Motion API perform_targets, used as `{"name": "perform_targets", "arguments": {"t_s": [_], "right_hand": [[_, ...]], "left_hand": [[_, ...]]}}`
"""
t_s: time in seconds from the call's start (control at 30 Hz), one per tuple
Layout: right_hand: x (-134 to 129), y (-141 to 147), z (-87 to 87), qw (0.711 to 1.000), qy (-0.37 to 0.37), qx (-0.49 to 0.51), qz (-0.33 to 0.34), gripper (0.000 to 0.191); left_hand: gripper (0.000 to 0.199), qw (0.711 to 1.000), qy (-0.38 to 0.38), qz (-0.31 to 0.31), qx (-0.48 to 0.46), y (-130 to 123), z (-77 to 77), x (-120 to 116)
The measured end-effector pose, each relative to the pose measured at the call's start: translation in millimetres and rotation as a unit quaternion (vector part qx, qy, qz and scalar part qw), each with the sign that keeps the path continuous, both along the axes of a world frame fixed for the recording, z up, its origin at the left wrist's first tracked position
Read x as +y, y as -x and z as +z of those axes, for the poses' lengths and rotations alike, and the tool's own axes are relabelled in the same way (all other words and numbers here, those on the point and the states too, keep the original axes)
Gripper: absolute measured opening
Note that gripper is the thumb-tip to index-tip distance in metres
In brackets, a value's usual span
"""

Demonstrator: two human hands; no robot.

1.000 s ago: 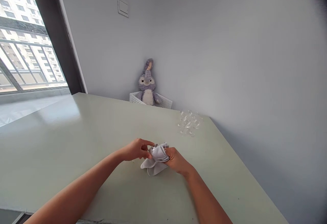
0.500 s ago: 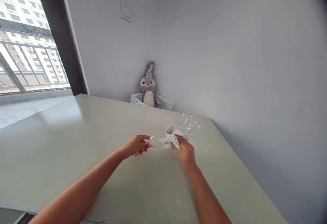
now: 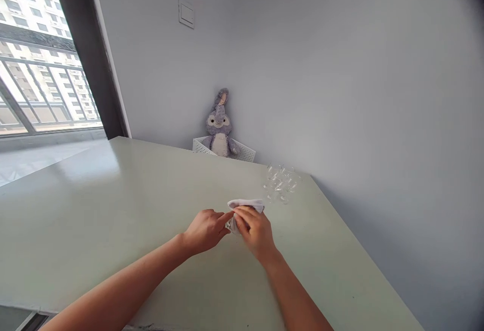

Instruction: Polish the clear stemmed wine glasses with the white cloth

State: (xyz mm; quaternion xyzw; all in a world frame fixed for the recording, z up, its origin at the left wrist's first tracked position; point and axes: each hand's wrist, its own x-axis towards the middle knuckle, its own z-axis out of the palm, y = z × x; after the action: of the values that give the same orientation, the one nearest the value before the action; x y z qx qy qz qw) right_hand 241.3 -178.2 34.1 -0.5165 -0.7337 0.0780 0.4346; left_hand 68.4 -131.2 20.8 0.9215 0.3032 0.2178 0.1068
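Near the middle of the pale green table (image 3: pixel 181 280), my left hand (image 3: pixel 207 230) pinches a small clear glass object (image 3: pixel 231 225), mostly hidden between my hands. My right hand (image 3: pixel 257 227) is closed on a white cloth (image 3: pixel 246 203), which bunches above its fingers and lies around the glass object. The fingertips of both hands nearly meet. Just beyond my right hand, several clear glass cups (image 3: pixel 280 185) stand grouped on the table.
A white perforated basket (image 3: pixel 247 155) holding a purple-grey plush rabbit (image 3: pixel 219 124) sits behind the table's back edge. Grey walls rise behind and to the right. A window with a railing (image 3: pixel 45 89) is at the left.
My hands have come together. My right hand has moved left with the cloth, bringing it against the glass object, and my left hand has shifted slightly right.
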Motion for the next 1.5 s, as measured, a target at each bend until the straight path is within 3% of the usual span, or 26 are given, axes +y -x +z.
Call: {"name": "perform_targets", "arguments": {"t_s": [0.1, 0.2, 0.33, 0.4, 0.47, 0.67, 0.77, 0.87, 0.93, 0.97, 1.07, 1.1, 1.17, 1.23, 1.37, 1.43, 1.5], "right_hand": [[4.6, -11.4, 2.4, 0.967, 0.132, 0.216, 0.03, 0.028], [10.6, -14.3, -2.5, 0.865, 0.235, 0.441, 0.042, 0.032], [12.7, 2.5, -11.2, 0.7, 0.234, 0.675, 0.017, 0.029], [8.5, 16.8, -13.1, 0.671, 0.222, 0.704, 0.063, 0.031], [1.8, 30.5, -14.4, 0.695, 0.212, 0.679, 0.106, 0.034], [-8.1, 47.3, -23.2, 0.844, 0.163, 0.493, 0.135, 0.04], [-4.8, 44.2, -25.7, 0.871, 0.156, 0.447, 0.13, 0.039], [-1.5, 37.3, -24.0, 0.851, 0.191, 0.473, 0.124, 0.035], [-0.9, 32.4, -21.3, 0.817, 0.223, 0.513, 0.138, 0.03], [-1.1, 30.5, -19.9, 0.798, 0.244, 0.529, 0.154, 0.028], [-3.1, 27.8, -16.7, 0.748, 0.316, 0.542, 0.216, 0.028], [-3.6, 27.3, -16.2, 0.739, 0.337, 0.536, 0.232, 0.029], [-3.7, 25.8, -15.7, 0.74, 0.364, 0.511, 0.241, 0.033], [-2.4, 22.5, -15.9, 0.784, 0.359, 0.456, 0.221, 0.034], [0.7, 15.5, -18.6, 0.938, 0.238, 0.237, 0.086, 0.024], [1.3, 13.6, -20.5, 0.977, 0.171, 0.125, 0.014, 0.019], [1.4, 10.7, -21.5, 0.99, 0.122, 0.053, -0.035, 0.02]], "left_hand": [[0.047, 0.999, -0.037, -0.017, -0.002, -1.4, -4.1, -1.4], [0.048, 0.999, -0.019, 0.007, -0.025, -4.1, -8.1, -0.7], [0.044, 0.99, 0.042, 0.091, -0.099, -9.3, -11.2, 0.8], [0.045, 0.979, 0.057, 0.125, -0.148, -11.4, -11.4, 1.1], [0.046, 0.97, 0.054, 0.145, -0.19, -13.1, -10.6, 0.2], [0.054, 0.964, 0.004, 0.155, -0.216, -19.4, -8.9, -13.6], [0.06, 0.969, 0.018, 0.15, -0.194, -23.0, -8.2, -21.6], [0.062, 0.966, 0.095, 0.09, -0.225, -22.0, -2.8, -22.0], [0.055, 0.936, 0.231, 0.03, -0.264, -17.9, 3.1, -16.6], [0.052, 0.903, 0.315, 0.005, -0.292, -15.1, 6.0, -12.7], [0.057, 0.767, 0.519, -0.046, -0.374, -6.3, 12.4, -0.5], [0.062, 0.735, 0.552, -0.06, -0.39, -3.8, 13.4, 2.7], [0.065, 0.708, 0.576, -0.076, -0.402, -0.9, 14.2, 6.5], [0.062, 0.71, 0.57, -0.057, -0.409, -0.9, 13.5, 6.9], [0.059, 0.706, 0.558, 0.021, -0.436, -7.3, 9.3, 1.6], [0.055, 0.694, 0.557, 0.04, -0.454, -10.3, 7.1, -0.5], [0.051, 0.672, 0.565, 0.047, -0.477, -11.2, 5.9, 0.3]]}}
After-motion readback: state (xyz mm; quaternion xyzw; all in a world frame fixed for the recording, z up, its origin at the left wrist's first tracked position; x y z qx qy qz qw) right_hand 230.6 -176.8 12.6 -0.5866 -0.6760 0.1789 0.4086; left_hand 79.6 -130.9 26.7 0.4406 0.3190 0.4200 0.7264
